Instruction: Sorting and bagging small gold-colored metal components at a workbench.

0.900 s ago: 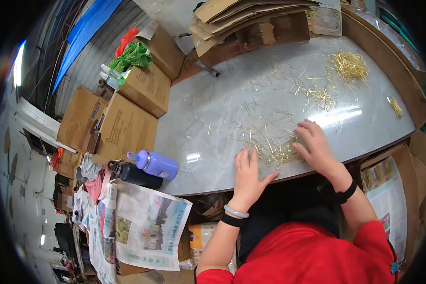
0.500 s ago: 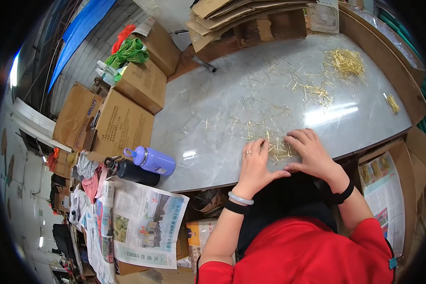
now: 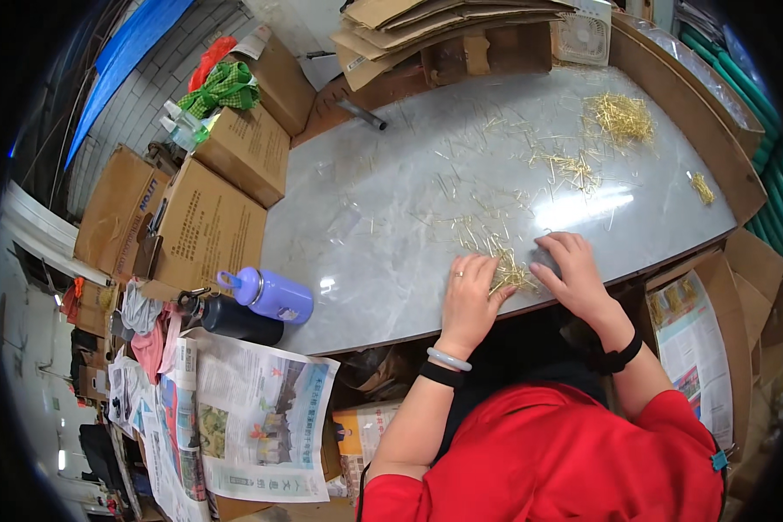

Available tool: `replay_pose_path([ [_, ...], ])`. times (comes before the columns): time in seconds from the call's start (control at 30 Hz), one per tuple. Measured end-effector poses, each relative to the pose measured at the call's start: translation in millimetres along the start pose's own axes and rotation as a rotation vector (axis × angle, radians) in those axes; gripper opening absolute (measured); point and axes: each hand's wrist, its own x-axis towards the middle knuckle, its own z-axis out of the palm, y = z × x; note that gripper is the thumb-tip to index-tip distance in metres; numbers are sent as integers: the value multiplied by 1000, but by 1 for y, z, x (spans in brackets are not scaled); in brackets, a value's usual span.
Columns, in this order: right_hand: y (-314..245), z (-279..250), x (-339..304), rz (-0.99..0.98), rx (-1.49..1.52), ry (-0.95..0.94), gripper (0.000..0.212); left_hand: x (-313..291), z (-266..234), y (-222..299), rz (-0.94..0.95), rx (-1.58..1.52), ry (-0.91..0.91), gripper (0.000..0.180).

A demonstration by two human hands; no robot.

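Thin gold metal pins lie in a loose heap (image 3: 511,275) near the front edge of the grey marbled table (image 3: 383,278). My left hand (image 3: 471,300) rests against the left side of this heap, its thumb and fingers apart and some pins lying between them. On the other side, my right hand (image 3: 576,277) is curved with thumb and fingers apart, a gap between it and the heap. I see nothing held in it. Farther back are a small scattered pile (image 3: 576,170), a larger pile (image 3: 622,119) and a tight bundle of pins (image 3: 702,188) by the right edge.
A purple bottle (image 3: 278,296) and a black bottle (image 3: 235,318) lie at the left corner, beside newspaper (image 3: 265,418). Cardboard boxes (image 3: 213,230) line the left. Flattened cardboard (image 3: 444,26), a metal tube (image 3: 361,113) and a white fan (image 3: 581,35) are at the back.
My right hand has moved right, away from the heap, and its thumb has lifted from near my left thumb. My left thumb now lies against the pins. The whole view has shifted slightly.
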Motion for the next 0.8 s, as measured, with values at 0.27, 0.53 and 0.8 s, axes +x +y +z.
replay_pose_path([
  [0.27,19,24,89,-455,-154,-496,30,4,3,7,80,47,12,36],
  [0.53,7,-15,55,-63,-184,-315,44,-1,-6,7,46,31,-12,44],
  [0.8,-6,5,13,-174,71,-203,39,-3,3,7,31,122,-65,60],
])
